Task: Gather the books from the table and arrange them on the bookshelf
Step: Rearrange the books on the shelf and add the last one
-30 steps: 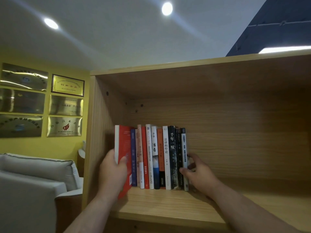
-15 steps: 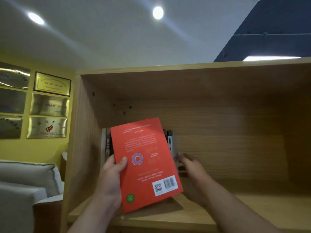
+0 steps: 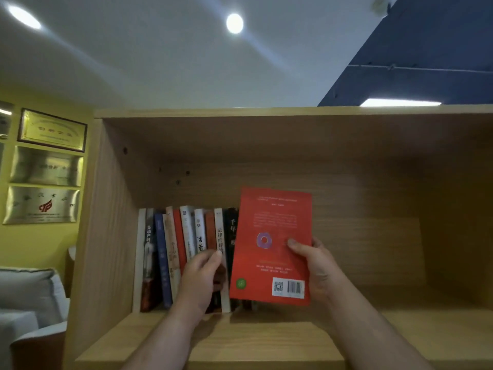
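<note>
Right of row [image 3: 184,249] now: red book [image 3: 270,247]

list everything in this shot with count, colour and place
red book: one, red, back cover to the camera, held in front of the row's right end
shelved books: about ten spines showing, white, black, blue, beige, red and orange, upright at the shelf's left; any behind the red book are hidden
bookshelf: one, light wood, fills the middle and right
plaques: at least three, gold and silver, on the yellow wall at left
ceiling lights: two, round, white, overhead
sofa: one, grey, lower left
left hand: one, against the spines of the shelved books
right hand: one, grips the red book's right edge
</note>
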Action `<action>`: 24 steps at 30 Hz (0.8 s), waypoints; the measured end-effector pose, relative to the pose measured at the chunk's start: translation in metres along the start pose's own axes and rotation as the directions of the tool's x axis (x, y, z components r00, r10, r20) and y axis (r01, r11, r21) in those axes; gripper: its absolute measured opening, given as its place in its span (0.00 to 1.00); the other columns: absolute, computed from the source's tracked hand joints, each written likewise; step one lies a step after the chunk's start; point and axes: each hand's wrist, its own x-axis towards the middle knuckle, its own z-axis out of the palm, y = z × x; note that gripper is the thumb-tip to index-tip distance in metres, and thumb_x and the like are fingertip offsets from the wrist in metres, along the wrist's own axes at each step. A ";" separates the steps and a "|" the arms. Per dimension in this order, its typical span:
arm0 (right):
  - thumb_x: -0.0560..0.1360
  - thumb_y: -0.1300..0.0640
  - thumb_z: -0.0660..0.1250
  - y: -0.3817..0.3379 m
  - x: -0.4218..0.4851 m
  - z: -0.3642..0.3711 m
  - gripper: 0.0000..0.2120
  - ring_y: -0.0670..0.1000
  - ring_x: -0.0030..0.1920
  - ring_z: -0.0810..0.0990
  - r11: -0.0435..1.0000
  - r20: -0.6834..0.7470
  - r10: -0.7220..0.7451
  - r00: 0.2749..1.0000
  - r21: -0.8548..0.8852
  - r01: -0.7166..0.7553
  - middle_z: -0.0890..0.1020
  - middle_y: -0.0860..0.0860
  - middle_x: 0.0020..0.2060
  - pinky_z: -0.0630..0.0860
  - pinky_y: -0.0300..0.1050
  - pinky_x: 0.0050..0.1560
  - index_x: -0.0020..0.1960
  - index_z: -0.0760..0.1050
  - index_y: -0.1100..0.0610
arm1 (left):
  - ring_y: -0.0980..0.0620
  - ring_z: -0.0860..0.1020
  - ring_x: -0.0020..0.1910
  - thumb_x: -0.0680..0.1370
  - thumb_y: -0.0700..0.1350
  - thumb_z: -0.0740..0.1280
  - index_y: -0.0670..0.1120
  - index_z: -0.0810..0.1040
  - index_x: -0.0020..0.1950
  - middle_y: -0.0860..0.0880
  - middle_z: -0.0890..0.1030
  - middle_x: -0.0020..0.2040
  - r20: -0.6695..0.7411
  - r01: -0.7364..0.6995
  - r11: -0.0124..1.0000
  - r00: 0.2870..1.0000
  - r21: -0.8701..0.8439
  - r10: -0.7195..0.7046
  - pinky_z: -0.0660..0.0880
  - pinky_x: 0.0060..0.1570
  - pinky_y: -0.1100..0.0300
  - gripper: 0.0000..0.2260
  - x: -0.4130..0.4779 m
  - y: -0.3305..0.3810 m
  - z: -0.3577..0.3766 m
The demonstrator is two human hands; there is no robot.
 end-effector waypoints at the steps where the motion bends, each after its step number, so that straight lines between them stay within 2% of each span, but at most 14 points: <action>1: 0.71 0.67 0.73 -0.004 0.000 -0.006 0.19 0.64 0.43 0.87 1.000 -0.049 -0.024 0.999 0.018 0.025 0.88 0.60 0.45 0.82 0.62 0.49 0.59 0.76 0.57 | 0.45 0.82 0.48 0.83 0.46 0.64 0.46 0.81 0.59 0.45 0.84 0.45 -0.025 -0.045 0.994 0.999 0.099 0.047 0.78 0.46 0.53 0.09 0.002 -0.003 0.000; 3: 0.71 0.66 0.74 -0.014 -0.003 -0.019 0.19 0.64 0.44 0.87 0.997 -0.125 -0.068 0.990 0.015 0.070 0.88 0.60 0.46 0.82 0.65 0.50 0.59 0.76 0.55 | 0.50 0.79 0.46 0.80 0.42 0.67 0.48 0.78 0.66 0.46 0.81 0.49 -0.061 -0.117 0.947 0.988 0.298 0.141 0.78 0.45 0.56 0.14 0.004 -0.007 0.000; 4: 0.72 0.66 0.74 -0.017 -0.005 -0.023 0.17 0.65 0.45 0.87 0.995 -0.155 -0.096 0.983 -0.002 0.097 0.88 0.60 0.46 0.82 0.66 0.51 0.59 0.76 0.55 | 0.50 0.78 0.49 0.79 0.42 0.68 0.50 0.76 0.68 0.46 0.80 0.53 -0.092 -0.143 0.909 0.977 0.391 0.193 0.78 0.49 0.56 0.17 0.004 -0.008 0.000; 5: 0.73 0.66 0.73 -0.019 -0.008 -0.027 0.15 0.64 0.45 0.87 0.992 -0.183 -0.130 0.975 -0.035 0.125 0.88 0.60 0.46 0.82 0.65 0.51 0.58 0.77 0.55 | 0.49 0.76 0.55 0.78 0.43 0.69 0.52 0.75 0.70 0.46 0.78 0.59 -0.146 -0.159 0.854 0.954 0.496 0.262 0.76 0.57 0.54 0.20 0.004 -0.008 0.001; 7: 0.76 0.64 0.72 -0.020 -0.012 -0.027 0.11 0.62 0.44 0.87 0.973 -0.231 -0.204 0.951 -0.153 0.172 0.87 0.58 0.45 0.83 0.58 0.47 0.56 0.77 0.54 | 0.46 0.67 0.68 0.76 0.48 0.71 0.55 0.72 0.73 0.46 0.70 0.70 -0.224 -0.131 0.672 0.882 0.729 0.415 0.67 0.70 0.47 0.25 0.004 -0.007 0.003; 9: 0.77 0.62 0.71 -0.014 -0.013 -0.020 0.08 0.57 0.43 0.87 0.933 -0.222 -0.272 0.936 -0.301 0.200 0.86 0.55 0.44 0.82 0.52 0.43 0.54 0.77 0.52 | 0.42 0.57 0.77 0.75 0.54 0.71 0.57 0.64 0.78 0.46 0.60 0.79 -0.199 -0.076 0.540 0.879 0.839 0.433 0.59 0.76 0.41 0.33 0.005 -0.008 0.004; 11: 0.79 0.60 0.69 -0.004 -0.013 -0.008 0.07 0.53 0.44 0.86 0.874 -0.175 -0.302 0.937 -0.442 0.199 0.86 0.51 0.43 0.81 0.48 0.42 0.55 0.78 0.51 | 0.42 0.46 0.81 0.75 0.57 0.70 0.57 0.51 0.82 0.47 0.47 0.83 -0.161 -0.049 0.528 0.925 0.848 0.345 0.53 0.78 0.37 0.41 0.010 -0.011 0.003; 13: 0.80 0.59 0.67 0.010 -0.010 0.006 0.09 0.51 0.45 0.85 0.838 -0.125 -0.281 0.951 -0.515 0.180 0.86 0.50 0.44 0.80 0.46 0.45 0.60 0.79 0.53 | 0.44 0.39 0.81 0.75 0.58 0.70 0.56 0.46 0.82 0.48 0.40 0.83 -0.147 -0.040 0.541 0.944 0.840 0.297 0.52 0.77 0.35 0.44 0.013 -0.014 0.002; 16: 0.81 0.56 0.65 0.025 -0.009 0.031 0.15 0.50 0.49 0.83 0.816 -0.027 -0.208 0.978 -0.556 0.159 0.83 0.48 0.48 0.79 0.47 0.49 0.67 0.74 0.53 | 0.45 0.37 0.81 0.75 0.59 0.71 0.57 0.43 0.82 0.49 0.38 0.83 -0.137 -0.043 0.540 0.947 0.841 0.290 0.52 0.77 0.34 0.46 0.012 -0.015 0.000; 20: 0.79 0.53 0.69 0.039 -0.005 0.047 0.26 0.47 0.53 0.79 0.801 0.114 -0.100 0.988 -0.580 0.148 0.79 0.44 0.53 0.78 0.47 0.52 0.74 0.65 0.45 | 0.45 0.37 0.81 0.75 0.59 0.70 0.57 0.43 0.82 0.50 0.38 0.83 -0.132 -0.058 0.560 0.947 0.826 0.292 0.52 0.77 0.34 0.46 0.012 -0.016 -0.001; 24: 0.75 0.50 0.73 0.040 -0.002 0.036 0.32 0.54 0.57 0.80 0.847 0.189 0.203 0.961 -0.526 -0.075 0.78 0.51 0.60 0.81 0.56 0.55 0.73 0.61 0.37 | 0.45 0.36 0.81 0.75 0.60 0.71 0.57 0.42 0.82 0.50 0.37 0.82 -0.117 -0.069 0.548 0.947 0.834 0.298 0.52 0.77 0.34 0.47 0.011 -0.016 -0.002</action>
